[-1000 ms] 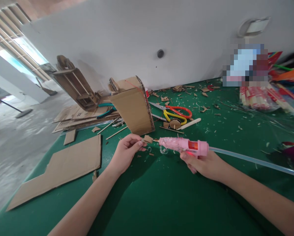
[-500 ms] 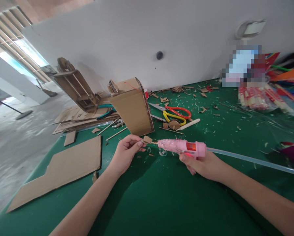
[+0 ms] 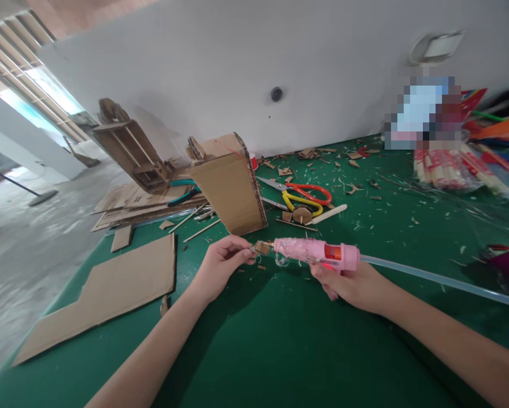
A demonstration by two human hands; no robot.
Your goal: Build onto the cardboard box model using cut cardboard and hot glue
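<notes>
Cardboard piece (image 3: 262, 247) sits at the nozzle (image 3: 268, 243) of the pink glue gun (image 3: 299, 249), above the green table (image 3: 254, 357), pinched between the nearly closed thumb and fingers of the left hand (image 3: 220, 267). The right hand (image 3: 354, 286) is curled around the gun's grip. Since half a second ago the piece has tipped and shifted toward the gun, apparently presenting another edge for glue.

Both hands (image 3: 224, 265) and both slim forearms (image 3: 161, 339) are bare
</notes>
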